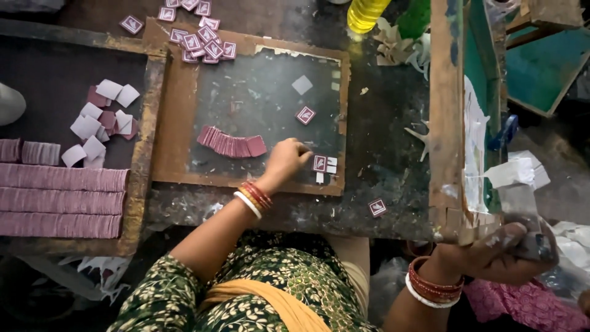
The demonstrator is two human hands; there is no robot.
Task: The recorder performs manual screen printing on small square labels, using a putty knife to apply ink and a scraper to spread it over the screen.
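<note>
Maroon square label (319, 163) with white emblem on dark work board (264, 92), at lower right near board's edge, touching white paper scraps (330, 166). Left hand (286, 161) curled narrow, fingertips (305, 154) just beside that label, pressing or pinching at its edge; exact contact hard to tell. Right hand (501, 249) off to the side by wooden frame (445, 117), closed around a grey flat tool or card (522, 215), kind unclear. Fanned stack of maroon labels (230, 144) near left hand; another single label (305, 115) further up board. Judgement for doing it well: keep fingertip pressure flat, slide label square without smudging, avoid dragging scraps along, keep fanned stack undisturbed.
</note>
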